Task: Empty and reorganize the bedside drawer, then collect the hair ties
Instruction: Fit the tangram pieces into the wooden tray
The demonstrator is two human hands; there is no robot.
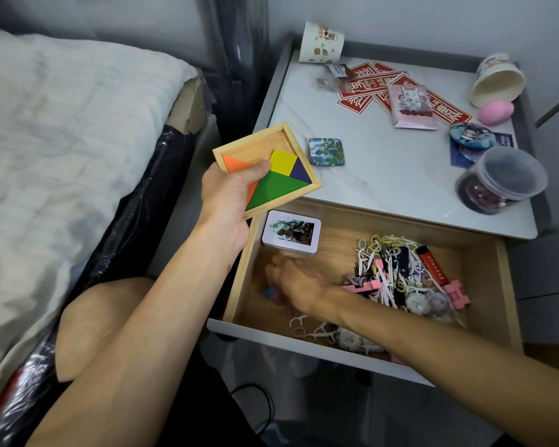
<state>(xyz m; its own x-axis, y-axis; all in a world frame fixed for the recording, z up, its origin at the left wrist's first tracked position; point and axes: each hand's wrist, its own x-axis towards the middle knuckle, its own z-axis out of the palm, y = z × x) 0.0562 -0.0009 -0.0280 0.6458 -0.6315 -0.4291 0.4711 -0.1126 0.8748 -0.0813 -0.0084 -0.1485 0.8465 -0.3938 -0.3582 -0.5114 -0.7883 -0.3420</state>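
Note:
The bedside drawer [484,272] stands pulled open below the nightstand top [384,162]. My left hand [229,195] grips a wooden tangram tray [265,146] holding several coloured pieces, above the drawer's left corner. My right hand [291,279] reaches down into the drawer's left part, fingers curled over a small blue and red piece [271,293]; the hand is blurred. A pile of hair ties, floss picks and clips [397,272] fills the drawer's right half. A white tin with a picture lid [291,232] lies at the drawer's back left.
On the nightstand top lie two paper cups [323,43], red paper slips [378,85], a pink packet [410,106], a square coaster [326,152], a pink egg shape [496,112], round badges [470,133] and a lidded plastic jar [501,180]. The bed [62,124] is to the left.

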